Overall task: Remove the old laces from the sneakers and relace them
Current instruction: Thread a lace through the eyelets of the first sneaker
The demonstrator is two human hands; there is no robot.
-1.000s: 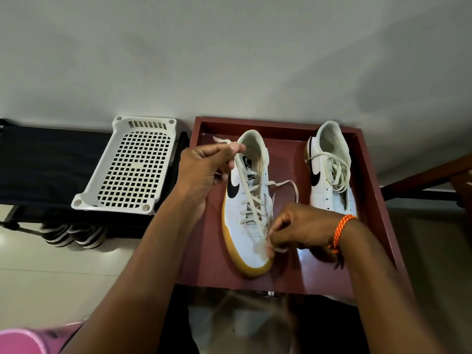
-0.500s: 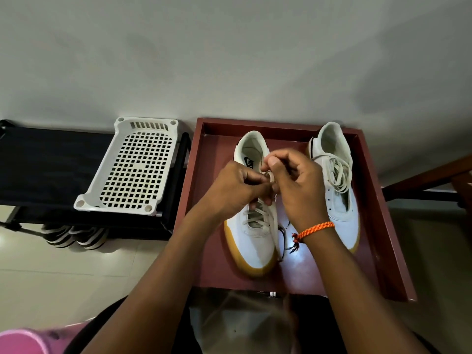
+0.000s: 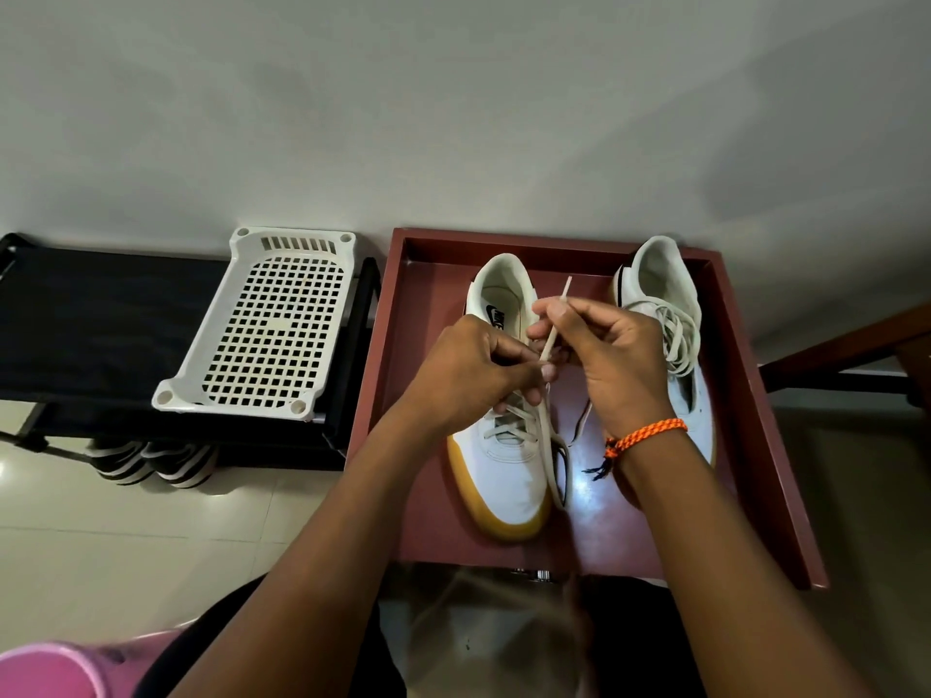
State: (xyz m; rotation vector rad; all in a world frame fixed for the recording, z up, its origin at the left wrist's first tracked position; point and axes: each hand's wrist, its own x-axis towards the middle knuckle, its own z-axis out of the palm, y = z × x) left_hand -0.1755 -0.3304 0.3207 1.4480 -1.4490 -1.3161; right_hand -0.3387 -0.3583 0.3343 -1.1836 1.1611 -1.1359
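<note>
Two white gum-soled sneakers [image 3: 509, 466] stand side by side, cream lace [image 3: 553, 330] seemingly half threaded.

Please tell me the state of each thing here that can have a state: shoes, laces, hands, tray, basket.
Left shoe: upright in tray, lower eyelets laced.
Lace: end pinched, sticking up.
Right shoe: upright, laces piled loose on top.
Left hand: pinching the lace.
Right hand: pinching the lace end.
Tray: holds both shoes.
Basket: upside down on black rack.

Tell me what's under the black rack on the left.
Under the rack sits a pair of striped shoes; only their soles and sides show. The rack hides the rest.
</note>
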